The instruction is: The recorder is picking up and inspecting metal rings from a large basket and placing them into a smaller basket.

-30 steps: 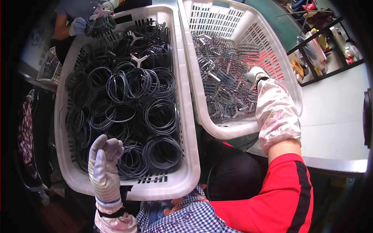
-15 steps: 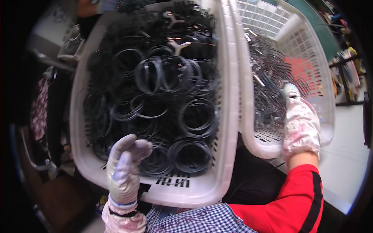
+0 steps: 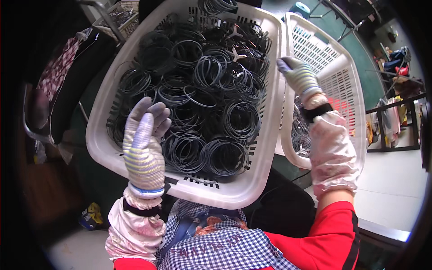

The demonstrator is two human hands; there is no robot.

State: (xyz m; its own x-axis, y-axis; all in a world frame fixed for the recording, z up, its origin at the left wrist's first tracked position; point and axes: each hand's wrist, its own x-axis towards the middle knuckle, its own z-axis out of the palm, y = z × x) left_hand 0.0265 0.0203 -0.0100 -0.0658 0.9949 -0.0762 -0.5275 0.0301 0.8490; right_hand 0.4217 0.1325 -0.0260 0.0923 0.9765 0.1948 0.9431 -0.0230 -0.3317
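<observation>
Lower layers lay hidden beneath wire coils (image 3: pixel 226 156) in the left basket (image 3: pixel 217 198), the left hand (image 3: pixel 146 150) covered part of its near edge, a bundle (image 3: pixel 218 6) at its far edge was cut off above, the right sleeve (image 3: pixel 334 150) partly hid contents (image 3: pixel 300 134) of the right basket (image 3: pixel 352 74)

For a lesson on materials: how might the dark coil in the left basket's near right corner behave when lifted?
The coil would probably flex yet stay round, since its thin loops hold a circular form. It is likely light for its width, being open in the middle. It might snag on the neighbouring coil, whose loops lie close beside it.
</observation>
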